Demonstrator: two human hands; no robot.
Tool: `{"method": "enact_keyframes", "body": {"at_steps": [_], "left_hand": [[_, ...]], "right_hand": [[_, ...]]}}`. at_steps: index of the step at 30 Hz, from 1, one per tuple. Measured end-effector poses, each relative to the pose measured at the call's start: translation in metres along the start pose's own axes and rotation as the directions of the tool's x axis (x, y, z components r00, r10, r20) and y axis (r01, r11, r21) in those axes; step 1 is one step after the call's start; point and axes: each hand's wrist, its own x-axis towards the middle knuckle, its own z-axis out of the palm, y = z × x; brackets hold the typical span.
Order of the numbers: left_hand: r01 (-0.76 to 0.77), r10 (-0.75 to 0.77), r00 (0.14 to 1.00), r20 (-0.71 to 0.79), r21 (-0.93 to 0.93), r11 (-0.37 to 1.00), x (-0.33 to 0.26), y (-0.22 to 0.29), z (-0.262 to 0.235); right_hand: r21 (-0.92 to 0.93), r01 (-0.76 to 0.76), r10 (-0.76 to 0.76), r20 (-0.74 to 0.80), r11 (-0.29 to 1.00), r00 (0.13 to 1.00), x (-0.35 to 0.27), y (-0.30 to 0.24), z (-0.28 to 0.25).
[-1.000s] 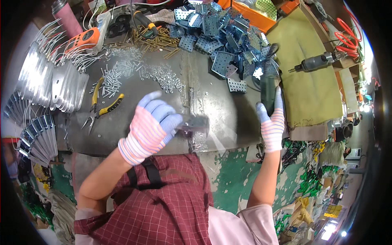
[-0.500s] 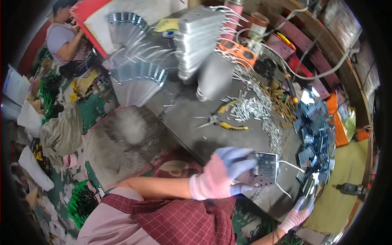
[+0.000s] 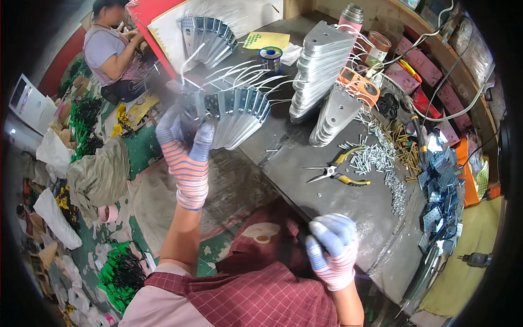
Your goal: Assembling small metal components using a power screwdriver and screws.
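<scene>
- Metal plate (image 3: pixel 192 106): grey perforated piece with wire leads, held at the near end of a fanned row of like plates; blurred, so its exact outline cannot be told.
- Left hand (image 3: pixel 185 150): in a striped knit glove with bluish fingers, raised over the table's left edge, fingers closed around the metal plate.
- Fanned row of plates (image 3: pixel 239 111): grey, standing on edge on the table, white wires rising from them; it touches or runs just beside the held plate.
- Right hand (image 3: pixel 332 250): same kind of glove, low at the table's near edge, fingers curled inward; whether it holds anything cannot be told.
- Table (image 3: pixel 338 204): dark grey top, worn.
- Pliers (image 3: pixel 335 173): yellow-handled, lying flat near the middle of the table, well apart from both hands.
- Loose screws (image 3: pixel 376 158): silver heap just beyond the pliers.
- Stacked triangular plates (image 3: pixel 321 71): two grey piles at the far side.
- Small blue-grey brackets (image 3: pixel 441 191): heap at the right edge.
- Another person (image 3: pixel 114 49): seated on the floor, far left.
</scene>
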Motion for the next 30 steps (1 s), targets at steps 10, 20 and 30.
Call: {"method": "enact_keyframes", "body": {"at_steps": [10,20,30], "left_hand": [[0.15,-0.145,0.971,0.189,-0.015,0.989,-0.014,-0.041,-0.017],[0.225,-0.257,0.913,0.318,0.134,0.965,-0.02,-0.046,-0.037],[0.759,-0.671,0.647,0.363,-0.395,0.518,-0.023,-0.106,-0.109]], "right_hand": [[0.3,0.008,-0.076,0.216,0.954,0.973,0.063,-0.015,0.066],[0.465,-0.319,0.231,0.237,0.826,0.944,0.111,0.001,0.136],[0.582,-0.61,0.449,0.414,0.538,0.792,0.112,0.022,0.155]]}}
